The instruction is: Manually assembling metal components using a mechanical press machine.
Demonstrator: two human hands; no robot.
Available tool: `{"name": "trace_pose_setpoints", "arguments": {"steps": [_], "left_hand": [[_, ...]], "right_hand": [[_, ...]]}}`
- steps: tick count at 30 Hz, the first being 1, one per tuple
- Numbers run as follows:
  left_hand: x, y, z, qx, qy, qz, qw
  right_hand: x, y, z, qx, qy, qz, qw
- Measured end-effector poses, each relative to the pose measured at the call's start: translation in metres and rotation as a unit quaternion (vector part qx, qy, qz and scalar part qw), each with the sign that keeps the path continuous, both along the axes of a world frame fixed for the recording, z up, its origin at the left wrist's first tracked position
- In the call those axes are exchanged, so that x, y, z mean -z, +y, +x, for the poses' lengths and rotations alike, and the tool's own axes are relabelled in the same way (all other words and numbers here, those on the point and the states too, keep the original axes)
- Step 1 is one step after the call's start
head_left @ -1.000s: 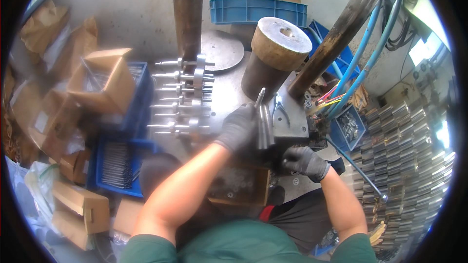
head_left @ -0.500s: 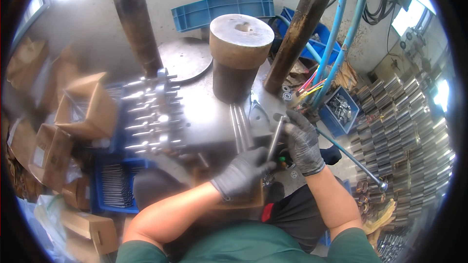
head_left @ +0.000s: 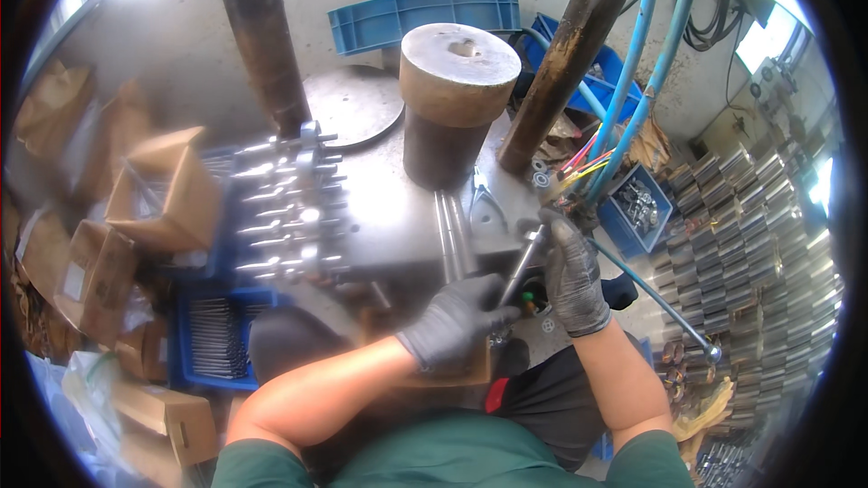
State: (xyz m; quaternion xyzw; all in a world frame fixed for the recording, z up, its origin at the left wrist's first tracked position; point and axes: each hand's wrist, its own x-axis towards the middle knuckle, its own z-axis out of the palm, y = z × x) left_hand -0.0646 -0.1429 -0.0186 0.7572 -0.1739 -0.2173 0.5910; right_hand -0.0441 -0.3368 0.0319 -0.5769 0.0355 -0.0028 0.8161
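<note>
A slim shiny metal rod (head_left: 520, 271) slants upward in front of me, with a wider piece around its upper end. Closed around its lower part is my left hand (head_left: 455, 318), in a grey work glove. My right hand (head_left: 576, 285), gloved alike, stands upright just right of the rod's top, fingers stretched and close to that end; whether they touch it I cannot make out. Behind the rod, pliers with spread handles (head_left: 486, 203) lie on the metal table (head_left: 375, 226). More rods (head_left: 450, 235) lie side by side left of the pliers.
A heavy stepped metal cylinder (head_left: 457, 99) stands mid-table between two dark posts (head_left: 262, 36). Several pointed shafts with rings (head_left: 294, 203) line the left edge. Cardboard boxes (head_left: 167, 190) and a blue crate of rods (head_left: 217, 339) sit left; stacked metal cylinders (head_left: 750, 262) fill the right.
My right hand's fingers have straightened at the rod's top, where they were bent around it. The rod and left hand have shifted slightly right in view, along with the whole scene.
</note>
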Motion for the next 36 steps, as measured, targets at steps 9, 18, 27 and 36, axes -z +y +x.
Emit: {"name": "trace_pose_setpoints", "arguments": {"steps": [9,18,27,36], "left_hand": [[-0.014,0.002,0.001,0.035,-0.060,0.055,0.996],[0.001,0.009,-0.004,-0.003,-0.114,-0.058,0.992],[0.001,0.019,0.020,-0.043,-0.405,0.160,0.899],[0.017,0.040,0.073,-0.280,-0.283,0.128,0.908]], "right_hand": [[-0.003,-0.003,-0.010,-0.073,0.032,-0.045,0.996],[0.003,0.020,-0.023,-0.122,0.083,0.019,0.989],[0.011,-0.004,-0.013,-0.173,-0.085,-0.216,0.957],[0.021,-0.035,0.027,0.010,-0.169,-0.435,0.884]]}}
